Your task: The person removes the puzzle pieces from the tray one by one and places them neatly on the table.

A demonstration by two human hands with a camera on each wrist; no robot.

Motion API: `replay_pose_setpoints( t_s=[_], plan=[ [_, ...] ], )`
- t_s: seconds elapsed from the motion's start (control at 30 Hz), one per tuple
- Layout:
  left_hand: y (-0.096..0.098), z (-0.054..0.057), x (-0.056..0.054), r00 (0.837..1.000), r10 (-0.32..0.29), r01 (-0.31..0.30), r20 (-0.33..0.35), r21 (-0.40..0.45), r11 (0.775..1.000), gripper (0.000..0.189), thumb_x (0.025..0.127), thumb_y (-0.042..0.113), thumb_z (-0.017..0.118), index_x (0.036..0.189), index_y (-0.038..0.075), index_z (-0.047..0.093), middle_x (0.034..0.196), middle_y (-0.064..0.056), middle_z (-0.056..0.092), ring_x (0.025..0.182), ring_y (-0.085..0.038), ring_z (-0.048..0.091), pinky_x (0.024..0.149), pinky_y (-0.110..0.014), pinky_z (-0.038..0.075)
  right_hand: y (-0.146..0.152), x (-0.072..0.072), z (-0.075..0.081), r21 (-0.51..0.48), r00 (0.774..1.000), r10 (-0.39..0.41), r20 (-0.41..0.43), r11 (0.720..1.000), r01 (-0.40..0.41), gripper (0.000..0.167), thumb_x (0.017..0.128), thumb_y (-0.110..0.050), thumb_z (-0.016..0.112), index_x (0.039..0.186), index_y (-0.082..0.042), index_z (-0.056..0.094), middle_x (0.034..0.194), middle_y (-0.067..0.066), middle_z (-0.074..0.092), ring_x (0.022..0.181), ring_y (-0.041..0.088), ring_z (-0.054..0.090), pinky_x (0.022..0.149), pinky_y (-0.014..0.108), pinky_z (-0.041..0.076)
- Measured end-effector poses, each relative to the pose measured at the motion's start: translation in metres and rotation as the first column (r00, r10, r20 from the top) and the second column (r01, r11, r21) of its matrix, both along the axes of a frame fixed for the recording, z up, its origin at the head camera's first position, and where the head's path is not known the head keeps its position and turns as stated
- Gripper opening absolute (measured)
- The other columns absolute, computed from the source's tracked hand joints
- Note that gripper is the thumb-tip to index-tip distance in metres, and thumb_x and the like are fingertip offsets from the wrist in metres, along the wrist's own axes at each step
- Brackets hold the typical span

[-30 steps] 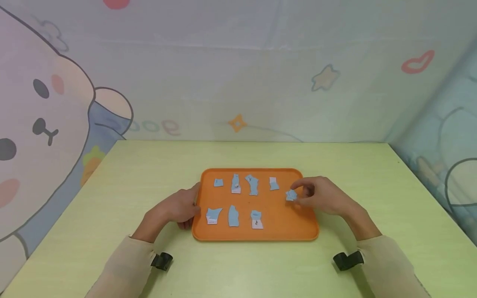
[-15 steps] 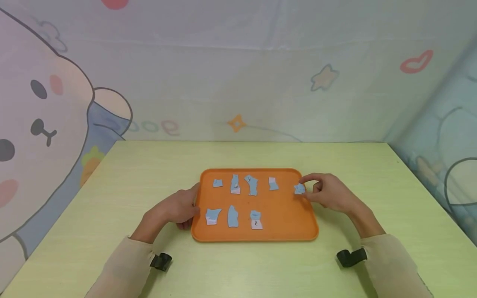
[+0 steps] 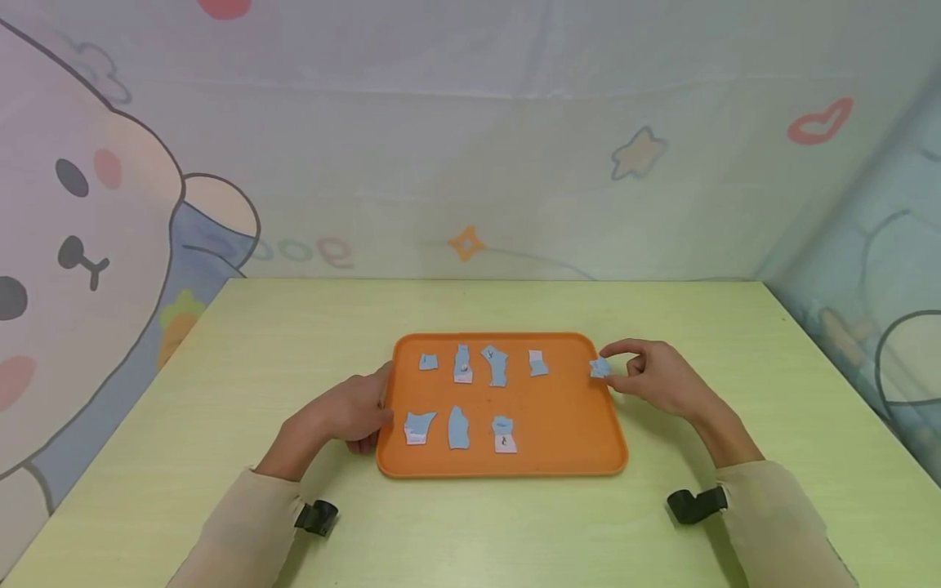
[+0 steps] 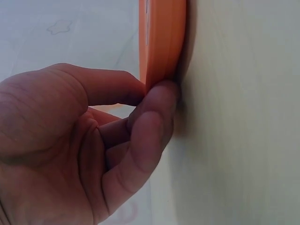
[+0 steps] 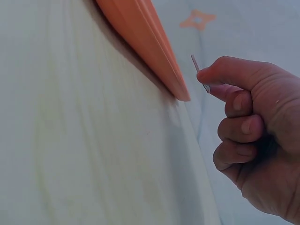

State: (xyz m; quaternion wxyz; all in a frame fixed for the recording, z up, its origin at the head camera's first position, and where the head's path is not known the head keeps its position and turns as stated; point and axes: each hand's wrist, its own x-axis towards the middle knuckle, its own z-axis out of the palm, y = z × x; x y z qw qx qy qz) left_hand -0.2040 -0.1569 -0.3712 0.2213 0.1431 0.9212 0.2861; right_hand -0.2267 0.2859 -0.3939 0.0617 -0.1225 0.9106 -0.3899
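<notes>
My right hand [image 3: 650, 376] pinches a small flat light-blue puzzle piece [image 3: 599, 367] between thumb and index finger, over the right rim of the orange tray [image 3: 559, 425]. In the right wrist view that piece [image 5: 200, 74] shows edge-on and apart from the tray, with the other fingers curled into the palm. At the tray's left side my left hand [image 3: 356, 408] grips the rim. The left wrist view shows its thumb and fingers closed on the tray's edge [image 4: 161, 51]. Several other irregular blue and white pieces, such as a tall blue piece [image 3: 459, 429], lie on the tray in two rows.
The tray lies on a pale yellow-green table [image 3: 470, 523]. Behind it hangs a printed cloth backdrop [image 3: 412, 163] with a large cartoon animal [image 3: 81, 220] on the left. A black camera mount [image 3: 316, 517] sits at the left cuff, and another mount [image 3: 694, 506] at the right.
My right hand has moved right and slightly away with the blue puzzle piece, from above the tray's right part to its right rim. The left hand and the other pieces have stayed put.
</notes>
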Motion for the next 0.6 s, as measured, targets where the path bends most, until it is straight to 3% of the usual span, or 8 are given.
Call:
replay_pose_setpoints(
  t_s=[0.3, 0.6],
  plan=[
    [0.001, 0.001, 0.001, 1.000, 0.008, -0.008, 0.003, -0.021, 1.000, 0.045, 0.097, -0.001, 0.050, 0.140, 0.000, 0.038, 0.065, -0.010, 0.062, 0.049, -0.020, 0.061, 0.049, -0.033, 0.056, 0.012, -0.003, -0.005, -0.007, 0.998, -0.066, -0.012, 0.998, 0.066, 0.038, 0.098, -0.017, 0.069, 0.134, -0.005, 0.065, 0.058, -0.006, 0.036, 0.049, 0.008, 0.030, 0.049, 0.025, 0.029],
    [0.002, 0.003, 0.001, 1.000, 0.013, -0.013, 0.006, -0.016, 1.000, 0.044, 0.094, -0.002, 0.050, 0.137, 0.000, 0.040, 0.064, -0.010, 0.063, 0.049, -0.021, 0.062, 0.048, -0.034, 0.056, 0.020, -0.006, -0.007, -0.021, 0.997, -0.080, -0.002, 0.997, 0.080, 0.041, 0.100, -0.016, 0.067, 0.139, -0.003, 0.061, 0.057, -0.005, 0.045, 0.047, 0.011, 0.039, 0.053, 0.029, 0.039]
  ],
)
